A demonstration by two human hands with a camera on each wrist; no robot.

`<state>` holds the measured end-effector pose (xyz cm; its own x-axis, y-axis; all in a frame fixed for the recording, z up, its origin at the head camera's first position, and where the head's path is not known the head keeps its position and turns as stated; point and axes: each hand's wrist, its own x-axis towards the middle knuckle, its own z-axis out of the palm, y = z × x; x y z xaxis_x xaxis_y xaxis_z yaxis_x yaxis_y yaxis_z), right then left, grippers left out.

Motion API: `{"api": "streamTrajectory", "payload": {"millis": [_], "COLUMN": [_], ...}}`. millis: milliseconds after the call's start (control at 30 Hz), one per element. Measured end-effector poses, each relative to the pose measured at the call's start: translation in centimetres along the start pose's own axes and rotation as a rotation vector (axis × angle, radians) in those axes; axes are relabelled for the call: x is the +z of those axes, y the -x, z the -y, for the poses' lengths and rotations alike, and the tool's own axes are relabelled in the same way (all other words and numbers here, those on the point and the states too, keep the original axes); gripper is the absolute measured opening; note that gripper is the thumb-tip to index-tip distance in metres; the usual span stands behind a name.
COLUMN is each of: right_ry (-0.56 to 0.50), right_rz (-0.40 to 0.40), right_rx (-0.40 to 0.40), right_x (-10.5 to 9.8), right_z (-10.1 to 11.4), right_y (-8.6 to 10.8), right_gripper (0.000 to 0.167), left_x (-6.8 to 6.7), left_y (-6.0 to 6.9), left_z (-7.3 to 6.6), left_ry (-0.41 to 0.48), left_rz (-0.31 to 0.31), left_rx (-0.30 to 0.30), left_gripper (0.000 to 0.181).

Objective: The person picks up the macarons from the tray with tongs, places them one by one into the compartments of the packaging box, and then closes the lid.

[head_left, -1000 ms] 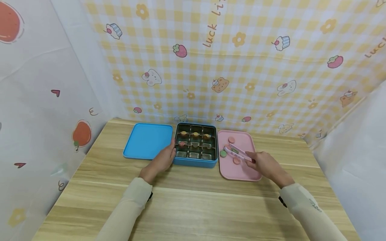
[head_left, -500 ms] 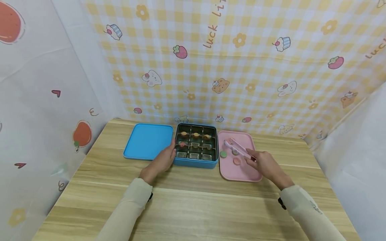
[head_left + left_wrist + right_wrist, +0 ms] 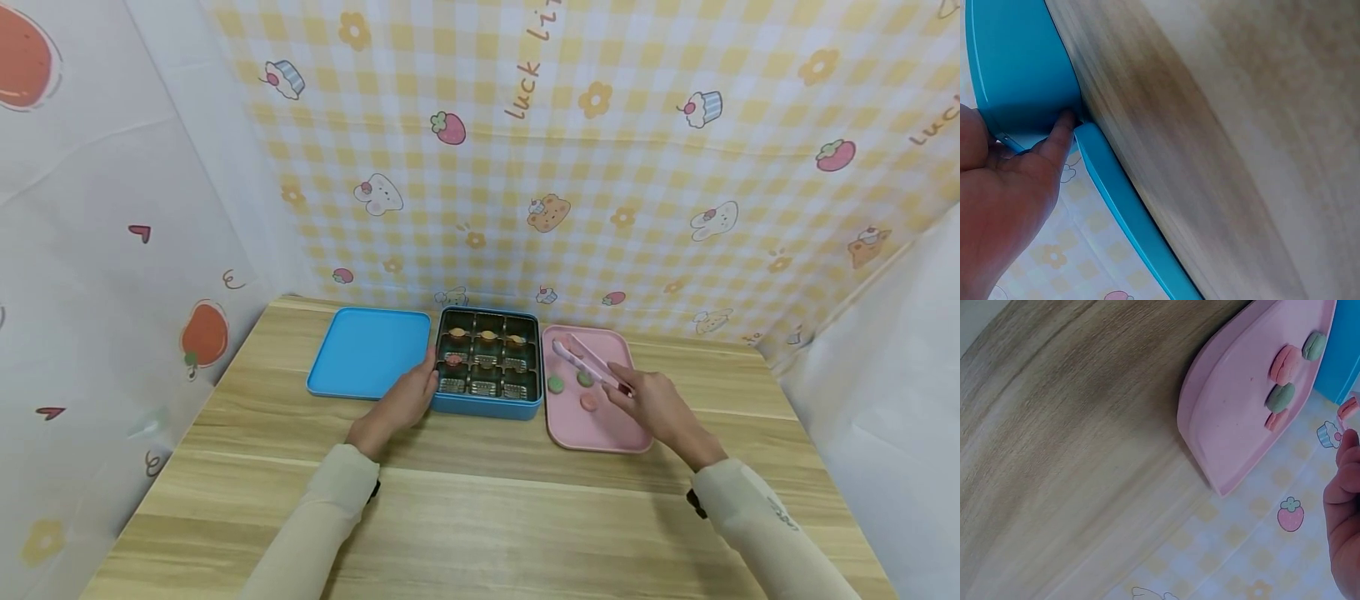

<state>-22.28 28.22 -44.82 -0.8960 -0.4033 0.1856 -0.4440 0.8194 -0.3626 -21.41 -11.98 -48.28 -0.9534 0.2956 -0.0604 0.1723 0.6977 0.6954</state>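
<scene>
My left hand rests against the left side of a blue box with a dark divided insert. In the left wrist view, its fingers touch the box wall near the tabletop. Several yellow-orange macarons and a pink one sit in the box's compartments. My right hand grips pale pink tongs above a pink tray. A pink macaron is between the tong tips in the right wrist view. On the tray lie green macarons and pink macarons.
A blue lid lies flat left of the box. The tray stands close to the box's right side. A patterned cloth hangs behind the wooden table, with white cloth at both sides.
The tongs have moved slightly up and left over the tray and have picked up a pink macaron. A green macaron formerly behind them now shows plainly. My left hand has stayed put.
</scene>
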Motion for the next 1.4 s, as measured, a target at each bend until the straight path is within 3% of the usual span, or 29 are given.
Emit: {"api": "streamTrajectory", "payload": {"millis": [600,1133,1400], "right_ry": [-0.030,-0.136,-0.092], "right_rz": [-0.035,-0.030,-0.020], "right_rx": [-0.003,-0.021,-0.052], "right_x": [0.1,1.7,2.4], "right_z": [1.9,4.0,5.0], "right_y": [-1.2,-2.6,-2.8], "right_gripper": [0.043,0.046,0.039], "left_x": [-0.1,0.1,0.0], "left_y": [0.0,-0.1,-0.1], "left_z": [0.1,0.1,0.2], "left_ry": [-0.002,-0.002,0.000], "left_rz": [0.003,0.003,-0.002], "left_rx": [0.024,-0.015,0.010], "left_gripper": [0.060,0.061,0.060]}}
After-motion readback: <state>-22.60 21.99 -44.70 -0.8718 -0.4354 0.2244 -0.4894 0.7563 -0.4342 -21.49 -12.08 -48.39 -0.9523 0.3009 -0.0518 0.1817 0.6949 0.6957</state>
